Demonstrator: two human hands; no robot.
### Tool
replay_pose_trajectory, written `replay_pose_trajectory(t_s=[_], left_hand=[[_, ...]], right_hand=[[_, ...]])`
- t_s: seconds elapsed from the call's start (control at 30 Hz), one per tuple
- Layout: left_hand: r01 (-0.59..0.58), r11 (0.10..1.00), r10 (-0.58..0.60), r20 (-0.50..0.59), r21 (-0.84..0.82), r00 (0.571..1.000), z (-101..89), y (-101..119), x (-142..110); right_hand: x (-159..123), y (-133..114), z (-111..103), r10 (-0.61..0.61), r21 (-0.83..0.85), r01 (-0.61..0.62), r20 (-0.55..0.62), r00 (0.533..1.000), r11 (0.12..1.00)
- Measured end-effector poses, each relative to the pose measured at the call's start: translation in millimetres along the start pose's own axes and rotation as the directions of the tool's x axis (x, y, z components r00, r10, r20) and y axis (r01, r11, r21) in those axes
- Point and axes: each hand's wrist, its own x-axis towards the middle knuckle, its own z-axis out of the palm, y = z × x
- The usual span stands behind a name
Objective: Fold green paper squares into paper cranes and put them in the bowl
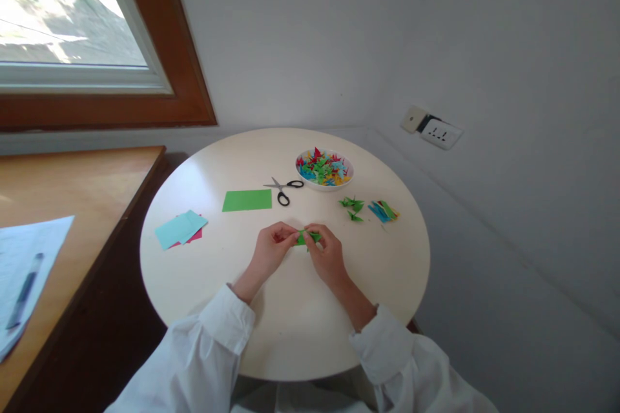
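Note:
Between my two hands is a small folded piece of green paper [301, 240], held just over the middle of the round white table. My left hand [275, 246] pinches its left side with thumb and forefinger. On the other side, my right hand [328, 257] is closed on the right part, thumb on top. My fingers cover much of the paper, so its exact folds are hidden. Several green folded paper cranes [354, 206] lie to the right, beyond my right hand. A flat green paper sheet [247, 201] rests beyond my left hand.
Black-handled scissors [283, 188] lie with blades apart near a white bowl [325, 188] full of colourful paper cranes. Paper strips [383, 211] are at the right; light-blue sheets [180, 229] overlap red paper at the left. A wooden desk [92, 171] holds papers and a pen [24, 292].

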Motion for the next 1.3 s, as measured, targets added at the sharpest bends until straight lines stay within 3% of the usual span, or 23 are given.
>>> replay_pose_trajectory(t_s=[0.27, 0.63, 1.03, 1.3], left_hand=[[0.028, 1.000, -0.027, -0.042, 0.002, 0.999, 2.8, 0, -1], [0.056, 0.985, -0.061, -0.026, -0.163, 0.998, 4.2, -4, 0], [0.148, 0.949, -0.125, 0.099, -0.279, 0.987, -0.6, 7, -4], [0.122, 0.961, -0.110, 0.064, -0.250, 0.992, -0.1, 4, -3]], right_hand=[[0, -3, 2, -0.027, -0.024, 0.026, -0.023, 0.999, 0.999], [2, -9, -2, -0.172, -0.117, 0.165, -0.048, 0.984, 0.979], [2, -7, -5, -0.180, -0.116, 0.172, -0.066, 0.981, 0.978], [2, -7, -5, -0.203, -0.133, 0.195, -0.053, 0.978, 0.972]])
